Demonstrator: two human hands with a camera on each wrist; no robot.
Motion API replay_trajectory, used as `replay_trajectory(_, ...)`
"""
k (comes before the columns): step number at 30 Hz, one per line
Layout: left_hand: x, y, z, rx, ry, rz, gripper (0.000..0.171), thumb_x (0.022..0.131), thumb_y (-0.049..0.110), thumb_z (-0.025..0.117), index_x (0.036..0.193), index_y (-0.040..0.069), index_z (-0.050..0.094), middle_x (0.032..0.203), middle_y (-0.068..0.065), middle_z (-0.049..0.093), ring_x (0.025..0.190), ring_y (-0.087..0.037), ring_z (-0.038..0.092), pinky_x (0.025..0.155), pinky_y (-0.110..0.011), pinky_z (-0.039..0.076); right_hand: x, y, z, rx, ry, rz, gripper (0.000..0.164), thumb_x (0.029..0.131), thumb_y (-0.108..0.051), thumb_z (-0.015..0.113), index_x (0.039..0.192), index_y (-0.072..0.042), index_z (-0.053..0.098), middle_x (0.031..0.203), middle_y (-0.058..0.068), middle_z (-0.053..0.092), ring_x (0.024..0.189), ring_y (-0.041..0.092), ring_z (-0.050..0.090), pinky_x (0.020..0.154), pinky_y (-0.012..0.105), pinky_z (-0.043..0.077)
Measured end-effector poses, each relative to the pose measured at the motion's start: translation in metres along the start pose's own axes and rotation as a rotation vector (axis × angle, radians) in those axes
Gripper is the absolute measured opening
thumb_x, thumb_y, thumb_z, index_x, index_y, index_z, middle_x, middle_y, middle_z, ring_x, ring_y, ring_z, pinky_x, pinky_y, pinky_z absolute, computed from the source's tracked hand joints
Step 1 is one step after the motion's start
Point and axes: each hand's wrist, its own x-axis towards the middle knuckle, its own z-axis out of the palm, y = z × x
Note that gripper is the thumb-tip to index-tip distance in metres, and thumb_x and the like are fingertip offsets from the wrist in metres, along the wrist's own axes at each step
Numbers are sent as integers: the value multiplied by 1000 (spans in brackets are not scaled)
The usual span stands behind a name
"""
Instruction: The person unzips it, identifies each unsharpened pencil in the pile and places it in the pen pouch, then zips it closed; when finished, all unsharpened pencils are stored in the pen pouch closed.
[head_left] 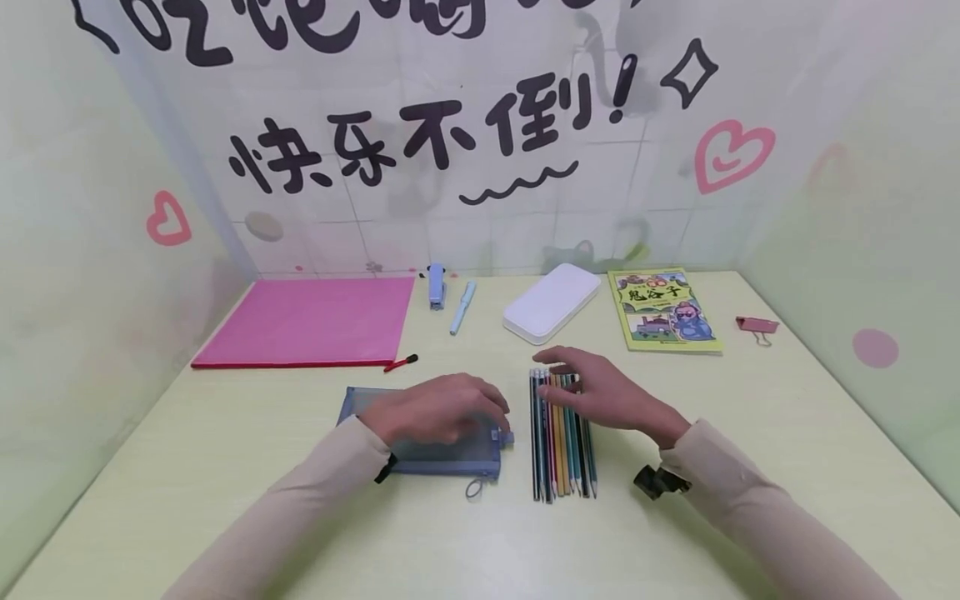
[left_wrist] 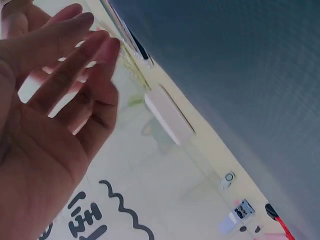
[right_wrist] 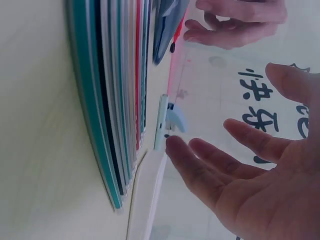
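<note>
A blue-grey zippered pouch (head_left: 457, 458) lies flat on the table. Above it hovers my left hand (head_left: 442, 408), fingers loosely curved and holding nothing. The left wrist view shows that palm (left_wrist: 50, 140) apart from the dark pouch cloth (left_wrist: 240, 70). Right of the pouch, several pencils (head_left: 561, 454) lie side by side in a neat row, points toward me. My right hand (head_left: 607, 392) is over their far ends. In the right wrist view its fingers (right_wrist: 195, 170) are spread and relaxed, with a gap between them and the pencils (right_wrist: 107, 100).
Along the back stand or lie a pink folder (head_left: 307, 321), a blue stapler (head_left: 437, 287), a light blue pen (head_left: 463, 308), a white case (head_left: 551, 304), a yellow-green book (head_left: 667, 312) and a pink binder clip (head_left: 757, 325). A small red-and-black item (head_left: 401, 363) lies by the folder. Walls enclose the table.
</note>
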Motion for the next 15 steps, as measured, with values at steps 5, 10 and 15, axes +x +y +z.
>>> replay_trajectory(5,9,3,4,-9,-51,29,29,88,7,74,112,24,78,125,3,71,119,-13,64,107,-30,50,-3,-5,2,56,-23,-3,52,98,-30,63,142,-5,50,146,21,53,127,40,60,100,50,54)
replay_trajectory(10,14,2,9,15,-104,1,26,86,19,79,110,27,79,123,3,70,116,-12,63,104,-27,51,-3,-5,4,54,-27,1,52,98,-31,63,142,-5,50,146,21,53,127,40,60,101,50,53)
replay_trajectory(15,16,1,12,50,-111,-12,25,84,21,80,109,28,79,118,4,69,108,-8,61,99,-24,53,-4,-4,5,61,-33,0,53,98,-31,63,141,-3,50,145,21,53,128,41,60,101,51,53)
